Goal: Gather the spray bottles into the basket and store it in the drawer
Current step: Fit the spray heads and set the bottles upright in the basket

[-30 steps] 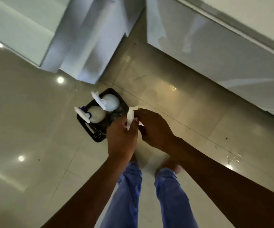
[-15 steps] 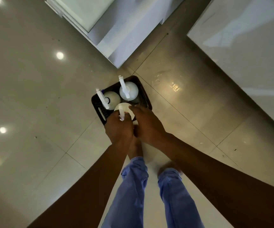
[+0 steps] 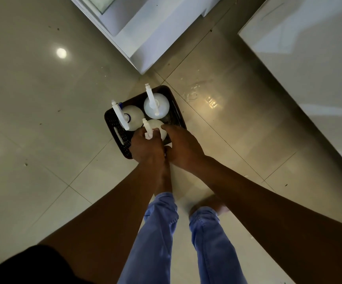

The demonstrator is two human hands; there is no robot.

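A dark perforated basket (image 3: 115, 129) stands on the tiled floor in front of my feet. Two white spray bottles stand upright in its far half, one on the left (image 3: 132, 118) and one on the right (image 3: 156, 104). A third white spray bottle (image 3: 155, 125) sits in the near part of the basket. My left hand (image 3: 146, 147) is shut around its trigger head and neck. My right hand (image 3: 181, 145) rests against the bottle's right side and the basket's near right edge, fingers curled. The basket's near rim is hidden by both hands.
A white cabinet with an open white drawer (image 3: 145, 31) stands beyond the basket. Another glossy white cabinet front (image 3: 309, 68) runs along the right. My legs in blue trousers (image 3: 159, 232) and bare feet stand just behind the basket. Glossy beige floor tiles (image 3: 43, 119) spread to the left.
The third bottle, held above the basket's near edge a second ago, has come down into the basket. My view has shifted closer over the basket.
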